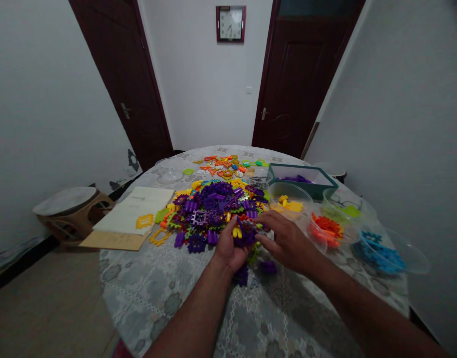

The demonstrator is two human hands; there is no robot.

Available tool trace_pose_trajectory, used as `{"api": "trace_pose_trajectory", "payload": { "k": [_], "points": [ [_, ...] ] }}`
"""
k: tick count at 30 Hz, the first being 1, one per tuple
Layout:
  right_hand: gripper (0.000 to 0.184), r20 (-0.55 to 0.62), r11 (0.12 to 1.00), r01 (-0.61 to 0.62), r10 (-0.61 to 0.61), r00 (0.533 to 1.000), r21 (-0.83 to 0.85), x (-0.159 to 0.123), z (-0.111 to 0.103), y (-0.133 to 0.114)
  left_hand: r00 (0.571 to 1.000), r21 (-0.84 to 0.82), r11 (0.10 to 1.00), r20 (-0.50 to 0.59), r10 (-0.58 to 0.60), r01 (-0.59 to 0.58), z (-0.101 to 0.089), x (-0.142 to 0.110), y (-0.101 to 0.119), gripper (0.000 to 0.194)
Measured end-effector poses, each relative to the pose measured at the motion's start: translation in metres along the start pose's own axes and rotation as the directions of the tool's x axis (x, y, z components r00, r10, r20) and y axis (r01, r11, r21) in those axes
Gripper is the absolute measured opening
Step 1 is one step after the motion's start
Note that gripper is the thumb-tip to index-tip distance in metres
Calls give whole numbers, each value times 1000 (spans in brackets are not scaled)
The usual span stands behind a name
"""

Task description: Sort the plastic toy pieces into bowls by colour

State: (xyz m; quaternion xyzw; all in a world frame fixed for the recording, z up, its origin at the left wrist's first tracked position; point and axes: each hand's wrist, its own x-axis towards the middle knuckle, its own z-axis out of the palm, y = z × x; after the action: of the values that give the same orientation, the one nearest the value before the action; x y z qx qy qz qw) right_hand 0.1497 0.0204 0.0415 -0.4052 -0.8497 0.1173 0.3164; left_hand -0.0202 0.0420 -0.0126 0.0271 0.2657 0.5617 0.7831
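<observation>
My left hand [228, 248] is closed around a small bunch of plastic building pieces [245, 236], mostly purple with a bit of yellow and some red. From the right, my right hand [284, 238] grips the edge of the same bunch with thumb and fingers; the exact contact is partly hidden. Just behind both hands rises a heap of interlocking pieces [217, 196], mainly purple, over yellow, green and orange ones. A purple piece [241, 276] lies on the tablecloth below my left hand, and another purple block [268, 267] sits under my right.
Clear tubs hold yellow [290, 205], orange [327, 228] and blue pieces [381, 253] on the right. A green box [306, 191] with purple pieces stands behind them. At left lies paper [131, 211] with a yellow frame piece [144, 221]. More loose pieces [223, 166] spread at the back.
</observation>
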Motion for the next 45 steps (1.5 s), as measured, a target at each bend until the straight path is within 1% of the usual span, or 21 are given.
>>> {"api": "trace_pose_trajectory", "payload": {
  "k": [2, 5, 8, 12, 16, 20, 23, 24, 26, 28, 30, 32, 35, 38, 40, 41, 42, 43, 44, 45],
  "points": [
    [34, 19, 1000, 13, -13, 1000, -9, -5, 10, -7, 1000, -23, 1000, 18, -1, 1, 0, 1, 0, 18],
    [34, 55, 1000, 21, -20, 998, -21, -10, 22, -9, 999, -72, 997, 32, 0, 2, -1, 3, 0, 21],
    [27, 66, 998, 12, -8, 998, -64, -11, 29, -7, 999, -109, 994, 39, 17, -13, -2, 5, 0, 23],
    [17, 122, 982, -7, 31, 992, -188, -8, 27, -2, 998, -106, 994, 54, -14, 20, -5, 7, 0, 22],
    [12, 150, 965, 13, 27, 988, -261, -6, 19, 3, 998, -76, 996, 38, -40, 43, -4, 5, -1, 19],
    [11, 213, 925, 69, 14, 977, -374, -6, 20, 6, 999, -56, 998, 47, -25, 28, 1, 1, -2, 17],
    [13, 224, 914, 59, 35, 974, -402, -6, 24, 6, 999, -58, 998, 42, -12, 15, 1, 1, -2, 18],
    [13, 222, 925, 46, 42, 974, -378, -6, 23, 5, 999, -59, 998, 40, -17, 19, 1, 1, -2, 18],
    [13, 218, 961, 20, 42, 975, -277, -5, 19, 4, 999, -59, 998, 40, -35, 37, 0, 2, -1, 19],
    [14, 221, 990, -1, 33, 975, -140, -4, 9, 3, 998, -54, 997, 32, -47, 49, 0, 2, 0, 19],
    [15, 251, 999, -40, 41, 967, -7, -3, -4, 1, 999, -56, 997, 19, -44, 45, 1, 2, 0, 19],
    [16, 320, 987, -116, 73, 945, 116, -1, -17, 1, 999, -63, 998, 11, -30, 31, 2, 1, 1, 19],
    [21, 427, 932, -257, 130, 895, 256, 1, -31, 6, 1000, -69, 998, 11, -12, 12, 4, 0, 1, 20],
    [25, 447, 866, -366, 193, 873, 340, 7, -41, 22, 1000, -70, 998, -14, 2, -3, 4, 0, 1, 20],
    [28, 411, 834, -409, 247, 877, 372, 16, -49, 39, 999, -70, 997, -40, 7, -10, 4, 0, 2, 19],
    [29, 361, 829, -421, 291, 886, 367, 22, -53, 51, 999, -71, 997, -52, 9, -13, 4, 1, 2, 19],
    [29, 274, 834, -434, 354, 894, 340, 30, -59, 63, 998, -71, 997, -60, 8, -12, 3, 1, 2, 19],
    [29, 150, 842, -451, 425, 893, 296, 38, -64, 77, 998, -71, 997, -63, 6, -10, 3, 1, 2, 19],
    [29, 8, 845, -474, 487, 873, 246, 46, -70, 91, 998, -69, 998, -62, 4, -9, 3, 1, 2, 19],
    [31, -125, 840, -502, 531, 838, 204, 54, -76, 104, 998, -65, 998, -57, 3, -7, 3, 1, 2, 19]
  ]
}}
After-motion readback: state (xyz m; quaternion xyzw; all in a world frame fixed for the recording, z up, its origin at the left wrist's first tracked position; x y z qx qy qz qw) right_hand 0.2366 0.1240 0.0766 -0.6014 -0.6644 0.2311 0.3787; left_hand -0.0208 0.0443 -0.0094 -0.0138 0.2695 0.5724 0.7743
